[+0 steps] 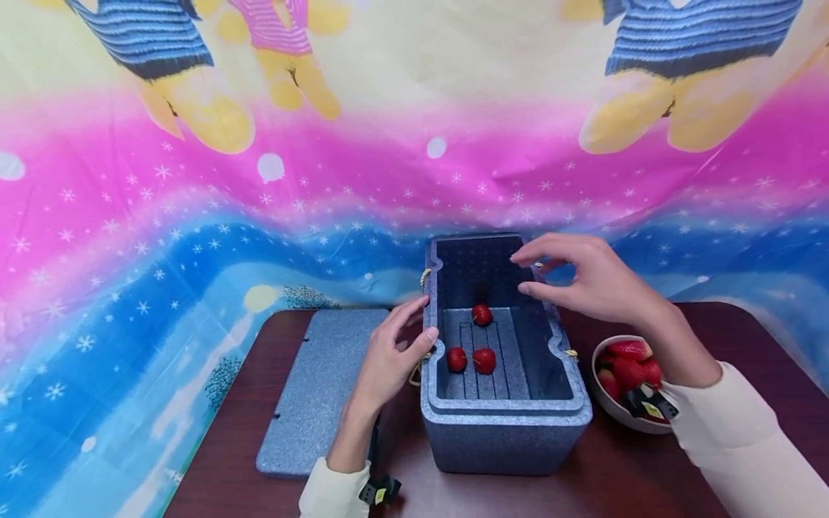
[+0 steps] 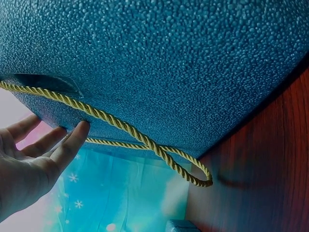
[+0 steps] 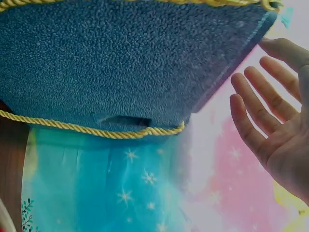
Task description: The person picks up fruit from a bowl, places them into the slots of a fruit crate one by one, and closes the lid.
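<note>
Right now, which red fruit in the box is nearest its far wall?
The lone back fruit; the other two sit side by side, nearer the box's front wall.

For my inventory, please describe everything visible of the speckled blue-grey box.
The rectangular speckled blue-grey box looks like moulded foam, with a notched rim and grooved floor. Twisted golden cords run along both sides. It stands upright, open, on the dark reddish wooden-looking table, with three round red fruits inside. The bare left hand seems to touch its left rim; whether the right hand touches it is unclear.
</note>
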The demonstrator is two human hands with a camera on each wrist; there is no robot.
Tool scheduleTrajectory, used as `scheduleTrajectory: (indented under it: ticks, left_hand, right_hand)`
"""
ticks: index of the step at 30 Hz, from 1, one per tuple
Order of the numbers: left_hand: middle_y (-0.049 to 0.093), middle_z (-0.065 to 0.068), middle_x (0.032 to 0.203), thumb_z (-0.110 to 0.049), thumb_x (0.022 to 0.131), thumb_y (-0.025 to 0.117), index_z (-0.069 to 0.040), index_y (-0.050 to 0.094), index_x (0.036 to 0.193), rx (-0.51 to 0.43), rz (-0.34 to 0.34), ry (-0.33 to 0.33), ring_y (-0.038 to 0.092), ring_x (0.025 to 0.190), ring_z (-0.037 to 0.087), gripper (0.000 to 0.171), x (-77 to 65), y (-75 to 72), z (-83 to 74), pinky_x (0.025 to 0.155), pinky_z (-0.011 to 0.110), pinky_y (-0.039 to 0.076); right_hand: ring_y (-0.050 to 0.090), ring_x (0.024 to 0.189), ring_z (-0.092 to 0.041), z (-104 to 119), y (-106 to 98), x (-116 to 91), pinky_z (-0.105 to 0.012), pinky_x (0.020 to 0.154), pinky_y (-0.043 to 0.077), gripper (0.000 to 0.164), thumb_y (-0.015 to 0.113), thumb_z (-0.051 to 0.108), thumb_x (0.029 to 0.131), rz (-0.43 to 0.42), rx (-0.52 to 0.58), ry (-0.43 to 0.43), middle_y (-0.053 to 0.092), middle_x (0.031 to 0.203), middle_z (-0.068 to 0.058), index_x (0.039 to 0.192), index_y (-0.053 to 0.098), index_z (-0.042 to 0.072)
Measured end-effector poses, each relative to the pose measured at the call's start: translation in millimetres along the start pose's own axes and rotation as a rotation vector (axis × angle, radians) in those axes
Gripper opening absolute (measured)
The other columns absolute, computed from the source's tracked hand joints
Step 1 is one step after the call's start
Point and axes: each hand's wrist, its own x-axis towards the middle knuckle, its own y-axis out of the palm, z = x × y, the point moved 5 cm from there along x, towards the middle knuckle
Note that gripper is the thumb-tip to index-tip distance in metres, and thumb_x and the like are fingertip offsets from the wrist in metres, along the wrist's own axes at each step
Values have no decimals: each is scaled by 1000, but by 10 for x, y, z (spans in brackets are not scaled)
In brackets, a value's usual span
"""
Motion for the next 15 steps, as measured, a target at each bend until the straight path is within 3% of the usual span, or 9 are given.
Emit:
scheduleTrajectory:
  ticks: [7,11,15]
  left_hand:
    - [59,3,157,-32,103,72,-25,59,155,-3,6,-11,64,139,24,54,-13,18,16,110,55,56]
    - [58,3,157,-33,103,72,-26,58,155,-5,5,-12,64,139,25,55,-13,7,18,110,55,56]
    - [58,3,157,-34,103,72,-26,58,155,0,3,-12,63,140,25,55,-7,-2,5,110,55,56]
  right_hand:
    - [68,96,4,-63,-145,-323,-12,78,56,55,94,6,81,-81,0,38,77,124,8,129,77,26]
    - [69,97,7,-131,-199,-486,-5,89,51,63,94,2,78,-106,17,67,77,125,4,133,76,29]
    - [70,98,8,-219,-210,-661,-4,87,52,62,91,1,82,-97,36,133,75,126,7,134,74,31]
